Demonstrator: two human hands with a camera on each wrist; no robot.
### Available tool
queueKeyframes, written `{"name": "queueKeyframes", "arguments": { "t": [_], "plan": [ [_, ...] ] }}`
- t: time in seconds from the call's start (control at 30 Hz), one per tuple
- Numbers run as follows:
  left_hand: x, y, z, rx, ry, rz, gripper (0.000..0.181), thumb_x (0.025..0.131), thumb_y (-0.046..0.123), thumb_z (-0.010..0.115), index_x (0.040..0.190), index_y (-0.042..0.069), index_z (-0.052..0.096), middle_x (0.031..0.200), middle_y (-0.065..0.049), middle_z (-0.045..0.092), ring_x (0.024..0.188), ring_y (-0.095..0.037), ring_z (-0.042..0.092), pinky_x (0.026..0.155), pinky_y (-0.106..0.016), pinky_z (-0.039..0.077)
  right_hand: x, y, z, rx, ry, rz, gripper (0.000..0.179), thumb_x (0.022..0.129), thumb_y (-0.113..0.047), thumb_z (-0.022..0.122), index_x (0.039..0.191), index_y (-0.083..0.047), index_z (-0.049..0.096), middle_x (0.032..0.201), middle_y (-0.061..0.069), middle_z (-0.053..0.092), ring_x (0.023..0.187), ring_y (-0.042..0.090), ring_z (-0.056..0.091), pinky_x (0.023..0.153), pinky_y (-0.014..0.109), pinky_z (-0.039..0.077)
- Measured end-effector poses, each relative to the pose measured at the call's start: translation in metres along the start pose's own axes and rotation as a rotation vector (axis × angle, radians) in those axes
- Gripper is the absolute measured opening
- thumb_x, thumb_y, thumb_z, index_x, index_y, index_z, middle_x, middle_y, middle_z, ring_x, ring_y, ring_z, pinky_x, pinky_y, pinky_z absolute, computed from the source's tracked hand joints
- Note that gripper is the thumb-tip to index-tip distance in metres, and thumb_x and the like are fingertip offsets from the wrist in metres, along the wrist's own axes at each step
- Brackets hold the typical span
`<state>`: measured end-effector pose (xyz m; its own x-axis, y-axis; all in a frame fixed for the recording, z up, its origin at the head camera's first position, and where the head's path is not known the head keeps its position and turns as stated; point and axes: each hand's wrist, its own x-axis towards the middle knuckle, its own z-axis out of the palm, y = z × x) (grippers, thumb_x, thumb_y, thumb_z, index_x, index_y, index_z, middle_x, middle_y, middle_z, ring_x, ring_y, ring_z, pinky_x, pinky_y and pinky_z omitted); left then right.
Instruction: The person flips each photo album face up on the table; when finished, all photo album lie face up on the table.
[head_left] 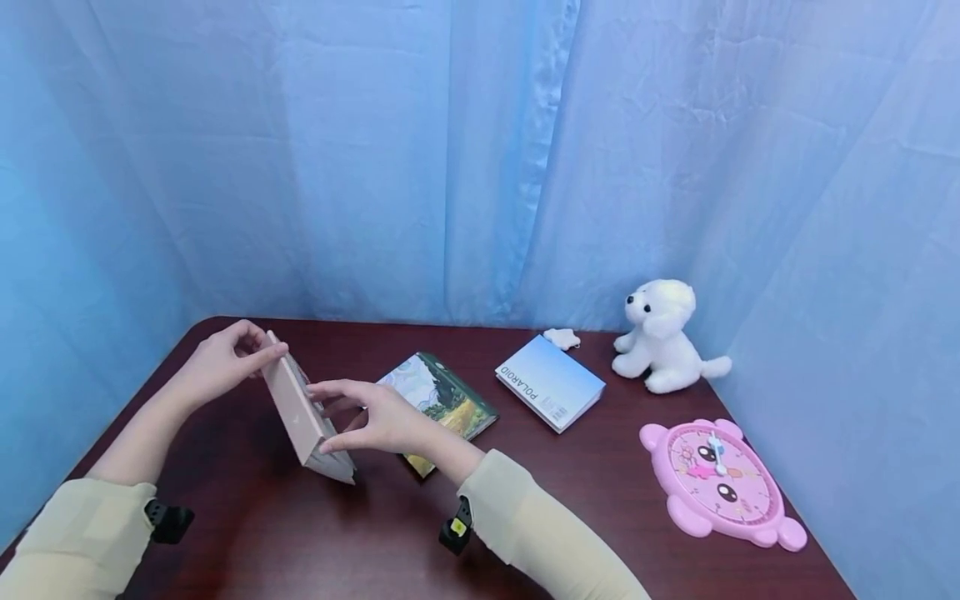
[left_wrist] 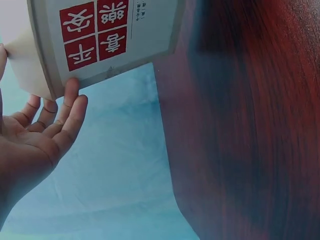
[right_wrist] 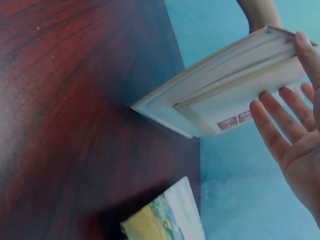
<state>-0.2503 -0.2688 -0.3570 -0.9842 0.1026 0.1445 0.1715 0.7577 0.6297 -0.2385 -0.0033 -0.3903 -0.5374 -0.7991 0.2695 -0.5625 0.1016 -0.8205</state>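
Note:
A beige hardcover book stands tilted on its edge at the left of the table, its spine up toward me. My left hand grips the spine's far end between thumb and fingers. At the near end my right hand has its thumb on the spine's corner and its fingers against the cover. Red squares with white characters mark that cover in the left wrist view. From the right wrist, the inner page edges show slightly fanned. A book with a painted landscape cover lies partly behind my right hand.
A blue-and-white Polaroid album lies right of centre, with a small white star-shaped piece behind it. A white plush dog sits at the back right. Nearer, a pink clock lies by the table's right edge. Blue curtains surround the table.

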Motion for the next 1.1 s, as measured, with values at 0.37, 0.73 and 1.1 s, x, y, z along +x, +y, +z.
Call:
{"name": "queueKeyframes", "arguments": {
  "t": [0.37, 0.73, 1.1],
  "plan": [
    [-0.004, -0.025, 0.003, -0.048, -0.097, -0.079, 0.053, 0.090, 0.050, 0.056, 0.105, 0.000, 0.052, 0.107, -0.023, 0.056, 0.077, -0.022, 0.063, 0.065, -0.031, 0.051, -0.005, 0.020, 0.014, -0.166, -0.063, -0.006, 0.068, 0.079, -0.014, 0.077, 0.139, -0.013, 0.045, 0.135, 0.002, 0.053, 0.110, 0.004, 0.059, 0.074, 0.014, 0.052],
    [-0.010, -0.047, 0.002, -0.114, -0.157, -0.116, 0.048, 0.093, 0.047, 0.053, 0.110, 0.001, 0.051, 0.107, -0.021, 0.054, 0.075, -0.021, 0.058, 0.065, -0.033, 0.049, -0.013, 0.041, 0.014, -0.450, -0.164, 0.031, 0.069, 0.082, -0.030, 0.074, 0.141, -0.017, 0.043, 0.133, -0.001, 0.056, 0.121, 0.002, 0.050, 0.100, 0.014, 0.035],
    [-0.020, -0.069, 0.004, -0.169, -0.240, -0.147, 0.047, 0.094, 0.043, 0.052, 0.117, 0.002, 0.050, 0.102, -0.018, 0.055, 0.074, -0.024, 0.058, 0.068, -0.037, 0.047, -0.012, 0.051, 0.021, -0.591, -0.227, 0.048, 0.061, 0.081, -0.032, 0.075, 0.135, -0.017, 0.051, 0.133, -0.003, 0.055, 0.123, 0.003, 0.046, 0.102, 0.011, 0.031]
  ]
}}
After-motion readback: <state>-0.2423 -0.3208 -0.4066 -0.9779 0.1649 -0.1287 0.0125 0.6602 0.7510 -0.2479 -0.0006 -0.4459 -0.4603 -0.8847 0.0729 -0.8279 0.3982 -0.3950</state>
